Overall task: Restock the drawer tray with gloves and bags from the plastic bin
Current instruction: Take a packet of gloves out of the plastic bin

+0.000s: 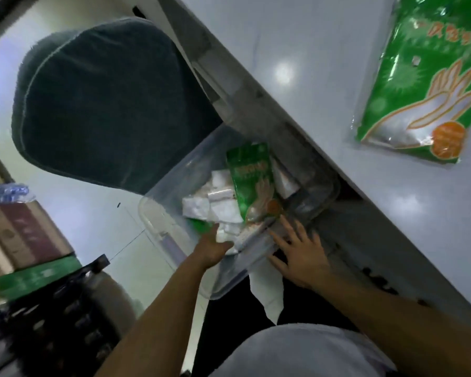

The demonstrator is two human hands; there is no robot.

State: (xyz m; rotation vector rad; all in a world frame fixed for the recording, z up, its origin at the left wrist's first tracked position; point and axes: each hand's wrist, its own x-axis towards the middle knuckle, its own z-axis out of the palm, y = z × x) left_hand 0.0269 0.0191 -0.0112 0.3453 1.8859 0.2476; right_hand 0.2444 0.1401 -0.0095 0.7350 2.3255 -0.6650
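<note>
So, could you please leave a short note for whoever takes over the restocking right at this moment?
Left hand: inside the clear plastic bin, fingers on the white folded bags; whether it grips one I cannot tell.
Right hand: open, flat on the bin's near rim.
One green glove pack stands in the bin; another glove pack lies on the white counter.
The drawer tray is not in view.
Left: move the bags and gloves to the tray.

Illumination dim overall, cool blue-grey cast. Round glare spots on the table top (297,74), well beyond the fingertips (284,221) of the right hand (299,254). Deep shadow below both wrists. Image soft throughout; print on the glove packet (424,85) smeared. Wide-angle bending evident at frame edges. Items nearest the fingers lack sharp detail.
</note>
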